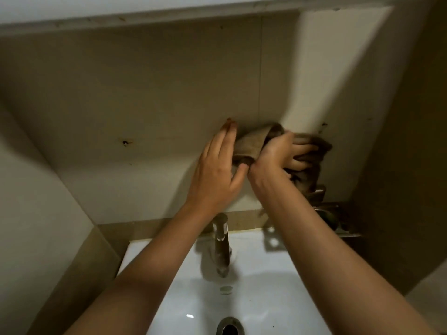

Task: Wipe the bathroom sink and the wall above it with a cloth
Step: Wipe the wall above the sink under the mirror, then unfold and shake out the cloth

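Note:
A brown cloth [251, 143] is bunched against the beige tiled wall [145, 93] above the white sink [278, 286]. My right hand [278, 155] grips the cloth, and part of the fabric hangs down to its right. My left hand [217, 170] lies flat on the wall with fingers extended, its thumb and palm edge touching the cloth's left end. Both forearms reach up over the basin.
A metal faucet [221, 245] stands at the back of the sink, with the drain [229, 326] at the bottom edge. A small metal corner shelf [338, 228] holding dark items is fixed at the right. A ledge [145, 18] runs above the wall; side walls close in.

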Available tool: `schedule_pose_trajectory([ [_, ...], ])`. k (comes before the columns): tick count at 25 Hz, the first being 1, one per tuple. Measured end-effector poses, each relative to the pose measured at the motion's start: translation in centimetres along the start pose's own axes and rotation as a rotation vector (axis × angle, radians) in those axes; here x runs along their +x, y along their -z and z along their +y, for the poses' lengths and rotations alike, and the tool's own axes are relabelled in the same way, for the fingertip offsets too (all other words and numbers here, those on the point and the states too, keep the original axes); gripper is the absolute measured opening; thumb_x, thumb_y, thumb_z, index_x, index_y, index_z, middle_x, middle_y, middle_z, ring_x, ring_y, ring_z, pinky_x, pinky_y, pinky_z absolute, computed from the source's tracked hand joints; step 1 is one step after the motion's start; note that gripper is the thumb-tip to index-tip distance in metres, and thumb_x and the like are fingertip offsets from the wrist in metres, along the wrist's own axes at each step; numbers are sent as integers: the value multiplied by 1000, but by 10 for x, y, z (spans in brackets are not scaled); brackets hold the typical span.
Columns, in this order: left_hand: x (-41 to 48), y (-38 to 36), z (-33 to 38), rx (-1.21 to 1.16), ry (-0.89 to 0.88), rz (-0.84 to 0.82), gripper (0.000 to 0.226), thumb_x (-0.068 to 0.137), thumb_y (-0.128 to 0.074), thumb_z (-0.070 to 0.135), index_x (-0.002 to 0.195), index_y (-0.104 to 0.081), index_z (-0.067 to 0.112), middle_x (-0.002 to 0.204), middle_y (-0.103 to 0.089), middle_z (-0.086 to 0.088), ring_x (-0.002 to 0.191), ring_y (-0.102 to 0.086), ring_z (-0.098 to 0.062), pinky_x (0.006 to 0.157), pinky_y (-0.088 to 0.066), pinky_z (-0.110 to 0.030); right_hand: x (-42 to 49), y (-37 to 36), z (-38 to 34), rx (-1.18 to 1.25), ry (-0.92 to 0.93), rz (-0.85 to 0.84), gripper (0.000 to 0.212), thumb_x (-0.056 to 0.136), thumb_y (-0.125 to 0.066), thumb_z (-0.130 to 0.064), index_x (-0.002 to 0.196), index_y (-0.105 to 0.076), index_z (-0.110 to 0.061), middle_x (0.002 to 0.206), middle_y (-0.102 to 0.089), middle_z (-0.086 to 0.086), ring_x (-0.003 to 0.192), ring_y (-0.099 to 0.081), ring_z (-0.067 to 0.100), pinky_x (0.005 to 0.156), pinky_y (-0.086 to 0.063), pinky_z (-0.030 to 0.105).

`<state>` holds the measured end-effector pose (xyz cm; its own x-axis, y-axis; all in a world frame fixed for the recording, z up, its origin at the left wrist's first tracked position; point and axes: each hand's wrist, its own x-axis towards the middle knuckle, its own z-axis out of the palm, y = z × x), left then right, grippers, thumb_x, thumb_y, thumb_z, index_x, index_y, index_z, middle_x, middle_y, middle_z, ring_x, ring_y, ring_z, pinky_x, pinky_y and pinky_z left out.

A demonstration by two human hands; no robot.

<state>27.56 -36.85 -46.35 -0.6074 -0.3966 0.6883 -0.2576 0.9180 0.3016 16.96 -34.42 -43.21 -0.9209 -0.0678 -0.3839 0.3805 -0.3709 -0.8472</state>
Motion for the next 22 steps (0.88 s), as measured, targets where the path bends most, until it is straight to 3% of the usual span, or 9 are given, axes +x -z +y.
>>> schedule_pose_trajectory([
  [3, -9, 10, 18, -119, 249, -146, 63, 86, -57, 15, 144, -33, 18, 134, -48, -1, 125, -43, -19, 105, -35, -26, -26, 28, 0, 138, -80, -200, 59, 96, -41, -28, 148, -15, -38, 156, -6, -1, 135, -19, 31, 97, -39, 44],
  [6, -28, 30, 50, -107, 264, -240, 65, 80, -59, -1, 137, -44, 25, 118, -47, 4, 120, -45, -20, 105, -37, -24, -36, 71, -11, 288, -253, -486, 55, 89, -42, -3, 138, -39, -27, 131, -44, 5, 103, -48, 22, 62, -40, 28],
  [8, -44, 47, 88, -171, 343, -323, 71, 76, -52, -15, 136, -45, 24, 132, -42, 0, 125, -43, -14, 101, -36, -7, -44, 101, -24, 285, -316, -697, 47, 86, -47, -1, 129, -46, -21, 104, -54, 1, 85, -51, 16, 65, -42, 30],
  [10, -59, 72, 146, -261, 472, -347, 79, 77, -52, -22, 140, -36, 23, 141, -35, -2, 109, -50, 1, 77, -41, 4, -60, 133, -52, 206, -297, -920, 38, 84, -62, -8, 117, -48, -20, 96, -54, 1, 79, -52, 17, 70, -45, 34],
  [12, -66, 101, 196, -374, 563, -410, 90, 75, -69, -8, 144, -25, 27, 138, -33, 0, 102, -55, 6, 72, -47, -1, -78, 156, -85, 104, -160, -1097, 31, 83, -67, -5, 106, -49, -18, 92, -55, 6, 77, -53, 21, 73, -46, 38],
  [14, -65, 144, 252, -457, 592, -484, 107, 52, -89, 32, 139, -28, 41, 146, -30, 7, 127, -44, -5, 100, -45, -19, -101, 179, -134, 62, -60, -1262, 16, 88, -60, -4, 96, -51, -14, 86, -54, 9, 75, -52, 21, 72, -46, 38],
  [16, -51, 190, 305, -688, 641, -328, 90, 38, -87, 52, 120, -52, 39, 137, -45, 6, 118, -53, -16, 94, -49, -38, -126, 195, -189, 77, -12, -1403, 5, 93, -55, -10, 92, -55, -15, 86, -58, 9, 78, -55, 20, 74, -50, 37],
  [19, -4, 254, 371, -702, 802, 203, 69, 55, -75, 59, 109, -56, 21, 131, -50, -4, 104, -58, -26, 87, -50, -52, -162, 209, -273, 133, 46, -1587, 8, 97, -51, -16, 92, -58, -18, 95, -64, 13, 87, -62, 26, 85, -52, 43],
  [22, 36, 293, 417, -618, 912, 301, 67, 58, -80, 50, 111, -60, 15, 121, -55, -8, 101, -60, -24, 79, -55, -46, -195, 219, -332, 209, 33, -1713, 10, 98, -48, -14, 102, -56, -10, 91, -67, 11, 80, -66, 22, 74, -57, 35],
])
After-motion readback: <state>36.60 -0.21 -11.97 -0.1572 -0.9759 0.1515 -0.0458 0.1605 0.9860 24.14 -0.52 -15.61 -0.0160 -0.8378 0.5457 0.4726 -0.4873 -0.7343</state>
